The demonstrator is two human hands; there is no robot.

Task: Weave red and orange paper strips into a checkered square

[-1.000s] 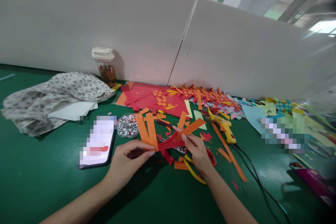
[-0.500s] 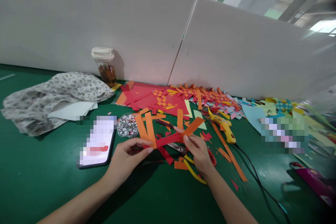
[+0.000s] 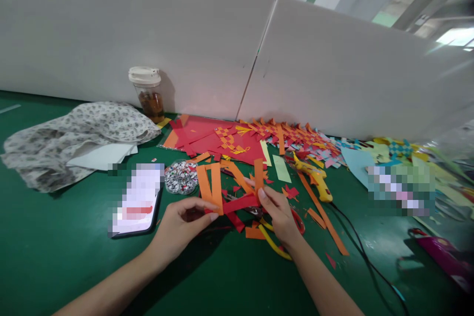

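Note:
A red paper strip (image 3: 240, 203) stretches between my two hands above the table, with several orange paper strips (image 3: 216, 188) standing up from it. My left hand (image 3: 187, 227) pinches the left end, where two orange strips meet the red one. At the right end, my right hand (image 3: 277, 213) is closed on the red strip and an upright orange strip (image 3: 258, 177). Another orange strip leans to the left from that same end. Beneath the held paper lie scissors with yellow and red handles (image 3: 274, 244), their blades partly hidden by the strips and my right hand.
A yellow glue gun (image 3: 319, 182) with a black cord lies to the right. At left are a phone (image 3: 138, 202) and a round case of small googly eyes (image 3: 180, 177). Red sheets (image 3: 200, 133), woven paper fish (image 3: 285, 133) and a lidded cup (image 3: 150, 94) stand along the partition.
The orange strip at my right hand has swung from slanting right to upright. The left orange strips have shifted slightly right, and the red strip is a little lower.

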